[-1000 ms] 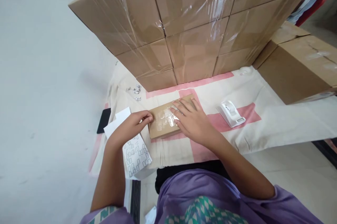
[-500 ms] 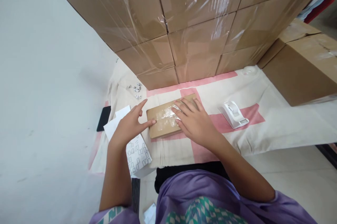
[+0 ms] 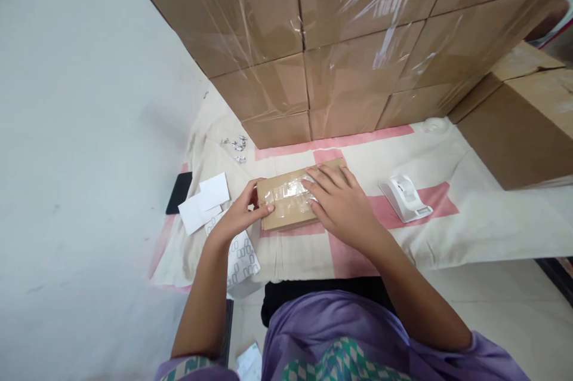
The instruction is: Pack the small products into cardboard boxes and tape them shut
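Observation:
A flat brown cardboard box [image 3: 286,214] lies on the cloth in front of me, with shiny clear tape across its top. My left hand [image 3: 244,208] grips the box's left end, thumb on top and fingers curled round the far side. Over the right part of the box, my right hand [image 3: 338,199] lies flat with its fingers spread, touching the top. To the right of that hand stands a white tape dispenser [image 3: 406,199]. Partly behind my left forearm is a sheet of paper printed with outlined shapes [image 3: 242,258].
Stacked cardboard boxes [image 3: 349,82] in clear wrap rise at the back. A larger carton [image 3: 514,130] stands at right, near a tape roll [image 3: 435,125]. White paper slips [image 3: 213,191], a black phone-like slab [image 3: 179,193] and small silvery bits [image 3: 239,143] lie left, beside the wall.
My left hand has closed from an open pose onto the box's left end. My right hand stays on top. The whole view has shifted slightly.

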`<action>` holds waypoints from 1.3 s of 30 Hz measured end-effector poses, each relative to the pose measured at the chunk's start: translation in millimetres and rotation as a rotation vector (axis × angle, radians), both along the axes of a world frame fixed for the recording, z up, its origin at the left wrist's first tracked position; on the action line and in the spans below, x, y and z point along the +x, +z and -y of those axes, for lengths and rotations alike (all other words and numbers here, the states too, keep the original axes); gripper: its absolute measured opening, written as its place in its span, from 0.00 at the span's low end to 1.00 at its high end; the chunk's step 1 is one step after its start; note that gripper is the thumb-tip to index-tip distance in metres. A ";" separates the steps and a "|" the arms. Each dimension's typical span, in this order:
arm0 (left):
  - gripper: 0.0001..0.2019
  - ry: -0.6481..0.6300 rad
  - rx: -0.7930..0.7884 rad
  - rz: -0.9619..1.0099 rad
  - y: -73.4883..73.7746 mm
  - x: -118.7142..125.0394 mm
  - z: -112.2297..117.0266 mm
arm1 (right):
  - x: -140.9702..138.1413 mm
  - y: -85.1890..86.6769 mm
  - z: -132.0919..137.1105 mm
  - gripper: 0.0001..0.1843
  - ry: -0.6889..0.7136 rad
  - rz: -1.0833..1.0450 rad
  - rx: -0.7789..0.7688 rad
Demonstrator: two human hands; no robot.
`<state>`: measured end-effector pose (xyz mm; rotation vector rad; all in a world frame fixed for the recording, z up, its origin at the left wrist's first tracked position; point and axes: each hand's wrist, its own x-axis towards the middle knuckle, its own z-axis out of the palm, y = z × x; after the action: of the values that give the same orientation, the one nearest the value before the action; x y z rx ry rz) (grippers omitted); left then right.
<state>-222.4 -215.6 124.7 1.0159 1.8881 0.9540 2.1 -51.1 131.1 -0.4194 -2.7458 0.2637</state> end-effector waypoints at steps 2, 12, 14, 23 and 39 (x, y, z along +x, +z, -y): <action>0.36 -0.022 0.032 0.021 -1.2 1.2 -1.1 | -0.9 0.0 -0.6 0.21 -0.008 -0.003 0.004; 0.17 0.302 0.192 0.023 -25.3 8.6 -21.9 | -1.9 -2.1 0.6 0.21 -0.021 -0.008 0.011; 0.17 0.343 0.227 -0.019 -28.1 8.5 -24.9 | -2.6 -3.4 -1.3 0.20 -0.028 -0.034 0.009; 0.13 0.780 0.282 -0.283 -54.1 1.4 93.7 | 5.3 -18.2 34.3 0.07 0.174 -0.704 -0.113; 0.18 0.131 -0.008 -0.750 -114.7 16.0 147.4 | -80.4 -135.8 136.8 0.35 0.393 0.010 -0.461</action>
<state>-206.4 -362.9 10.0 1.3844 2.5871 0.6748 -78.3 -188.0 -4.7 0.0173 -2.7424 1.0039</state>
